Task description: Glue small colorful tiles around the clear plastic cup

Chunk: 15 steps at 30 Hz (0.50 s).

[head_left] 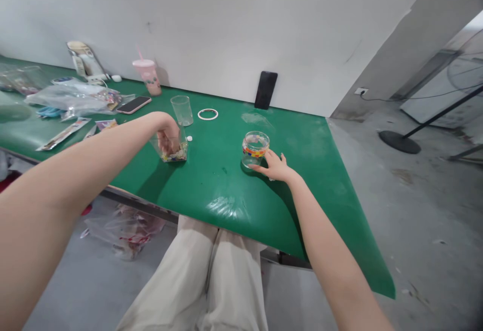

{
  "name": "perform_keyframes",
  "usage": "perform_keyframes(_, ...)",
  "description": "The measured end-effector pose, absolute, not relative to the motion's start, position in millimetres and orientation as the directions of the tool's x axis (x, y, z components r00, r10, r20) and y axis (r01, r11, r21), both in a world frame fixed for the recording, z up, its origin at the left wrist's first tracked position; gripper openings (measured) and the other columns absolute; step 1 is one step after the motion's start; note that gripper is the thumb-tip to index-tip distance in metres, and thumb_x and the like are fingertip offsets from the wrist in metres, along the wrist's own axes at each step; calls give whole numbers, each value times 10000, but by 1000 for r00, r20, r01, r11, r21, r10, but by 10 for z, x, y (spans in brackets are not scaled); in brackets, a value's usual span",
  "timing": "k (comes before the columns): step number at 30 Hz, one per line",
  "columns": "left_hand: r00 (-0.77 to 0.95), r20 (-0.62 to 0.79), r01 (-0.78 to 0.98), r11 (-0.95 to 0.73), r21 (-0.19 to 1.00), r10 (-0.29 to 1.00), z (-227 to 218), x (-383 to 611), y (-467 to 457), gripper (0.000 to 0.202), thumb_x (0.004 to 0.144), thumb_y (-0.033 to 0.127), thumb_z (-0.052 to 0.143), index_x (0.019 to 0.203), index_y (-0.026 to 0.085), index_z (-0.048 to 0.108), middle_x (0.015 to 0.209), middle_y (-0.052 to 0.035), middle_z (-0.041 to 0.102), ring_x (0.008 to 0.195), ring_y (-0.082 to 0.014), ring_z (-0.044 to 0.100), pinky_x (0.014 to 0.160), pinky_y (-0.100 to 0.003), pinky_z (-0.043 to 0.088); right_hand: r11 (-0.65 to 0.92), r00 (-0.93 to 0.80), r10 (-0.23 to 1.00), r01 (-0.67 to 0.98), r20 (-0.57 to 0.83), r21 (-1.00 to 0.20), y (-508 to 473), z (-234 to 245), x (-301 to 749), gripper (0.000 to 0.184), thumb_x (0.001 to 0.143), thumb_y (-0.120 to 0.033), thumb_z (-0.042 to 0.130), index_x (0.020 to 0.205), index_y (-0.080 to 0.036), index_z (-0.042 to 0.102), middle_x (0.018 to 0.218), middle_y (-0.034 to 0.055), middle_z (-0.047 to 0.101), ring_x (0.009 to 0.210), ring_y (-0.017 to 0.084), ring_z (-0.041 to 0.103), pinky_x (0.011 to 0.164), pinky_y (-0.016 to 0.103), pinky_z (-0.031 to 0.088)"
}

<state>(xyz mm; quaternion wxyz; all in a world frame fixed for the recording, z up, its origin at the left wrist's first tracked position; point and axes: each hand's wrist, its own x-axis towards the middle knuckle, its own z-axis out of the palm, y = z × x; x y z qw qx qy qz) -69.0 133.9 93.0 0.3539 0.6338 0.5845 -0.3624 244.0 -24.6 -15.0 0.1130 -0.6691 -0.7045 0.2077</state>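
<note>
My left hand (169, 140) reaches down into a clear square container (184, 151) on the table. Small multicoloured pieces (174, 157) lie in its bottom. The fingers of that hand are bent and close together, and their tips are hard to see among the pieces. To the right, a round glass jar (249, 161) stands upright, with a band of coloured mosaic squares (253, 153) around its upper part. My right hand (274, 166) grips the jar's right side, thumb low at the front and fingers at the band.
Behind the container stand a clear cup (181, 110) and a white ring (208, 114). A black phone (266, 90) leans on the white partition (211, 34). Farther left are a pink tumbler (148, 77), another phone (134, 104) and plastic bags (71, 95). The green table (204, 185) ends at right.
</note>
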Motion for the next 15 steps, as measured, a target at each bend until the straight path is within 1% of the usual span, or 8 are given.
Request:
perform_keyframes(4,26,-882,998,-60,-2,471,899,-710,1348,93,502,179,758,540,161,675,718,-123,702,820,-286,658,687,-305,516,18,-79,989,898,-121,-440,-247,-145,2441,793,786,-714,419,1396,-214,335,1518,131,275,1405,330,225,1112,626,19)
perform_keyframes(9,10,-853,997,-71,-32,522,842,-730,1354,124,505,149,766,505,147,642,649,-104,676,768,-275,654,670,-303,506,21,-79,990,901,-117,-433,-253,-138,2438,787,791,-707,415,1402,-220,325,1522,127,269,1408,317,223,1113,627,14)
perform_keyframes(12,33,-850,997,-75,-7,526,837,-746,1369,147,524,196,777,514,146,639,642,-111,675,742,-268,654,668,-308,505,22,-81,990,901,-118,-434,-253,-141,2436,784,787,-712,413,1393,-220,344,1523,125,269,1408,315,223,1112,630,16)
perform_keyframes(15,50,-858,994,-109,-7,511,835,-749,1383,197,541,272,778,511,145,630,635,-128,676,728,-267,653,665,-310,506,21,-78,990,903,-116,-429,-252,-146,2436,788,785,-713,416,1393,-217,344,1524,124,265,1408,317,224,1116,625,21)
